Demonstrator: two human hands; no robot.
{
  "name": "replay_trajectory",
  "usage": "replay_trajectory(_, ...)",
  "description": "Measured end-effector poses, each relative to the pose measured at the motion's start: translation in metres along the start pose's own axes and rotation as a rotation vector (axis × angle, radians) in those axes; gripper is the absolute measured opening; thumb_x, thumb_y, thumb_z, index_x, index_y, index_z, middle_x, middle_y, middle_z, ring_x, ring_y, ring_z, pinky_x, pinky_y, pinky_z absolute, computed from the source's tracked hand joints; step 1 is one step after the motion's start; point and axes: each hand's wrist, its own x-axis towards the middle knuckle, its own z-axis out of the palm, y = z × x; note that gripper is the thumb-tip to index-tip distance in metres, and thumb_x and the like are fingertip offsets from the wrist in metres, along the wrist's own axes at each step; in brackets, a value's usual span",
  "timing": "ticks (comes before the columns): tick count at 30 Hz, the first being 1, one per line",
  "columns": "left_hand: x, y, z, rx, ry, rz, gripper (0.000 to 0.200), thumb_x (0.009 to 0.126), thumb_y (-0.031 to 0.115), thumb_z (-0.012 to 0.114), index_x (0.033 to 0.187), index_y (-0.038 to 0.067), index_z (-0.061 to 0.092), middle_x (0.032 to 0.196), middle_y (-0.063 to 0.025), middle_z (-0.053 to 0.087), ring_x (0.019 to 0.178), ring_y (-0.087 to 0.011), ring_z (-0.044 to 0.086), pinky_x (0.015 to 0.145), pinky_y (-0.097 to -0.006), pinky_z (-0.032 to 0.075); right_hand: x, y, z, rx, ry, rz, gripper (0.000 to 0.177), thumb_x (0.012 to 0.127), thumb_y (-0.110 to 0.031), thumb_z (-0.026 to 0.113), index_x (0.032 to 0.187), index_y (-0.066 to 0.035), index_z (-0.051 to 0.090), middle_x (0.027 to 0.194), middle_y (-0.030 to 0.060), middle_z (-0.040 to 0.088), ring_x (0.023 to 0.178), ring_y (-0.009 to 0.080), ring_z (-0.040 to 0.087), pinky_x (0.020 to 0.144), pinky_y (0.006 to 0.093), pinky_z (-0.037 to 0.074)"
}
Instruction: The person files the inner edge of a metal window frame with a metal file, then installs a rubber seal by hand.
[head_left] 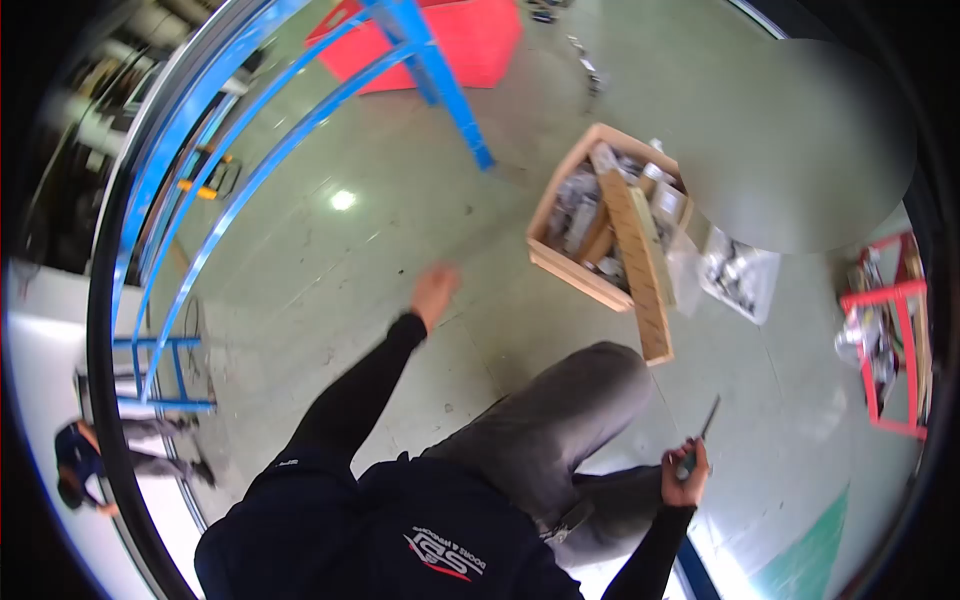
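Observation:
My right hand (684, 474) is closed around the dark handle of a screwdriver (711, 416), whose thin shaft points up and away from me. My left hand (435, 294) is out over the floor to the left of my knee; motion blurs its fingers, and I cannot make out anything in it. Ahead of my knee stands an open cardboard box (580, 282) filled with small parts in plastic bags. A long brown cardboard strip (636, 262) lies across the box and sticks out over its near edge. Beside the box is a clear bag of metal parts (738, 272).
Blue metal frames (440, 85) rise at the upper left, by a red container (480, 45). A red rack (909, 350) with bagged items stands at the right. At the lower left is another person (85, 462). A grey blur hides the upper right.

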Motion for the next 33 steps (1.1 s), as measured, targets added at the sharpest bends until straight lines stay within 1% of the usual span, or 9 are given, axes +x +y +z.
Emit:
replay_trajectory(1, -0.021, -0.113, 0.002, 0.631, -0.252, 0.221, 0.039, 0.097, 0.043, 0.057, 0.112, 0.008, 0.067, 0.089, -0.0023, 0.066, 0.079, -0.0152, 0.059, 0.070, -0.0342, 0.048, 0.003, -0.009, 0.006, 0.008, -0.015, -0.028, 0.018, 0.095, -0.021, 0.067, 0.103, -0.006, 0.060, 0.077, 0.0007, 0.058, 0.067, 0.0121, 0.055, 0.069, 0.0295, 0.049)
replay_trajectory(2, -0.090, -0.111, 0.005, 0.152, -0.380, -0.330, 0.048, 0.096, 0.052, 0.057, 0.115, 0.009, 0.067, 0.085, -0.0015, 0.065, 0.076, -0.0151, 0.057, 0.066, -0.0344, 0.048, 0.013, -0.020, 0.005, 0.057, -0.053, -0.013, 0.018, 0.096, -0.021, 0.066, 0.101, -0.005, 0.060, 0.077, 0.0007, 0.058, 0.067, 0.0116, 0.056, 0.068, 0.0281, 0.050)
replay_trajectory(4, -0.178, -0.149, 0.015, 0.161, -0.724, -0.768, 0.057, 0.095, 0.056, 0.055, 0.130, 0.012, 0.062, 0.105, -0.0019, 0.068, 0.088, -0.0182, 0.062, 0.078, -0.0377, 0.052, 0.034, -0.039, 0.009, 0.076, -0.086, -0.021, 0.016, 0.098, -0.020, 0.064, 0.099, -0.005, 0.059, 0.078, 0.0008, 0.059, 0.068, 0.0109, 0.057, 0.066, 0.0255, 0.053)
replay_trajectory(6, -0.245, -0.139, 0.002, -0.376, -0.917, -0.772, 0.047, 0.105, 0.039, 0.046, 0.135, 0.005, 0.056, 0.127, -0.0075, 0.065, 0.121, -0.0195, 0.059, 0.104, -0.0420, 0.046, 0.043, -0.045, 0.021, -0.018, -0.030, -0.059, 0.017, 0.099, -0.022, 0.063, 0.094, -0.007, 0.057, 0.074, -0.0007, 0.057, 0.064, 0.0098, 0.055, 0.064, 0.0244, 0.052)
replay_trajectory(11, -0.192, -0.136, -0.086, -0.498, -0.455, -1.011, 0.037, 0.103, 0.034, 0.054, 0.119, 0.002, 0.060, 0.127, -0.0132, 0.064, 0.111, -0.0246, 0.065, 0.092, -0.0419, 0.055, 0.065, -0.015, 0.009, -0.174, 0.140, -0.141, 0.030, 0.097, -0.037, 0.065, 0.082, -0.014, 0.054, 0.064, -0.0051, 0.050, 0.054, 0.0066, 0.048, 0.058, 0.0246, 0.045)
replay_trajectory(13, -0.140, -0.125, -0.124, -0.377, -0.231, -0.642, 0.023, 0.096, 0.023, 0.062, 0.108, 0.003, 0.062, 0.111, -0.0141, 0.070, 0.101, -0.0242, 0.068, 0.083, -0.0402, 0.057, 0.079, 0.000, -0.003, -0.194, 0.224, -0.105, 0.032, 0.098, -0.038, 0.063, 0.080, -0.015, 0.051, 0.063, -0.0054, 0.049, 0.053, 0.0075, 0.046, 0.056, 0.0272, 0.046)
replay_trajectory(20, 0.075, -0.257, -0.244, 0.396, 0.396, -0.396, 0.048, 0.083, 0.024, 0.069, 0.124, 0.001, 0.061, 0.111, -0.0189, 0.071, 0.106, -0.0317, 0.067, 0.091, -0.0397, 0.053, 0.173, 0.030, -0.089, -0.572, 0.612, -0.166, 0.035, 0.094, -0.043, 0.059, 0.074, -0.017, 0.046, 0.054, -0.0009, 0.043, 0.043, 0.0163, 0.043, 0.042, 0.0332, 0.041)
replay_trajectory(28, 0.186, -0.349, -0.302, 0.557, 0.413, -0.440, 0.043, 0.085, 0.023, 0.065, 0.122, 0.002, 0.064, 0.117, -0.0196, 0.068, 0.109, -0.0370, 0.065, 0.097, -0.0427, 0.051, 0.081, 0.031, 0.002, -0.697, 0.716, -0.362, 0.037, 0.094, -0.041, 0.063, 0.070, -0.020, 0.045, 0.054, -0.0046, 0.041, 0.045, 0.0125, 0.041, 0.049, 0.0286, 0.040)
replay_trajectory(33, 0.242, -0.384, -0.307, 0.570, 0.505, -0.364, 0.041, 0.087, 0.025, 0.066, 0.125, 0.008, 0.065, 0.122, -0.0183, 0.067, 0.114, -0.0354, 0.063, 0.099, -0.0428, 0.049, 0.040, 0.044, -0.044, -0.851, 0.756, -0.247, 0.035, 0.093, -0.043, 0.064, 0.072, -0.020, 0.048, 0.054, -0.0029, 0.045, 0.045, 0.0132, 0.044, 0.045, 0.0329, 0.041)
